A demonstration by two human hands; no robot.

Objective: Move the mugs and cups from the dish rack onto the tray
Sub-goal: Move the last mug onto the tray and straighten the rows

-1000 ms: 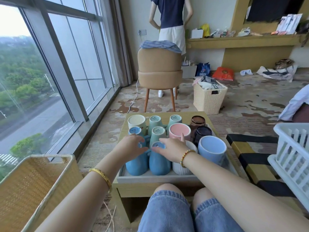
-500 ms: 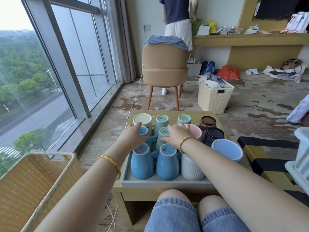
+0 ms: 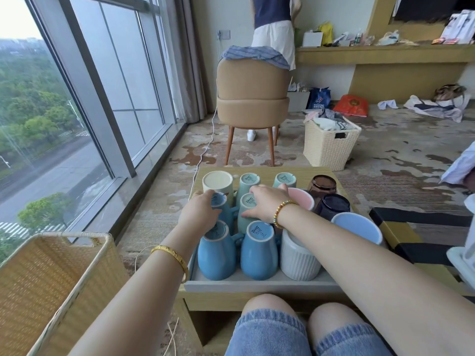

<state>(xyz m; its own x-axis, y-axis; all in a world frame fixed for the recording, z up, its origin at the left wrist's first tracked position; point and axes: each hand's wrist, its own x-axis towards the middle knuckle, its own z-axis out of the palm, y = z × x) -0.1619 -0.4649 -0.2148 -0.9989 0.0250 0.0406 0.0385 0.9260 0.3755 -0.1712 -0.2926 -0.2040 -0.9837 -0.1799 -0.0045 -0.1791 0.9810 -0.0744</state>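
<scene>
Both hands have reached further up the grey tray (image 3: 257,285) since a second ago; the left hand (image 3: 199,214) now curls around the middle-row blue mug (image 3: 223,209) by the left edge; the right hand (image 3: 266,202) grasps the adjacent teal mug (image 3: 246,214); near-edge blue mugs (image 3: 217,253) stand untouched

A low wooden table (image 3: 303,172) is set on patterned carpet (image 3: 401,155). A grey tray (image 3: 257,285) is carried on it, crowded with mugs and cups.
</scene>
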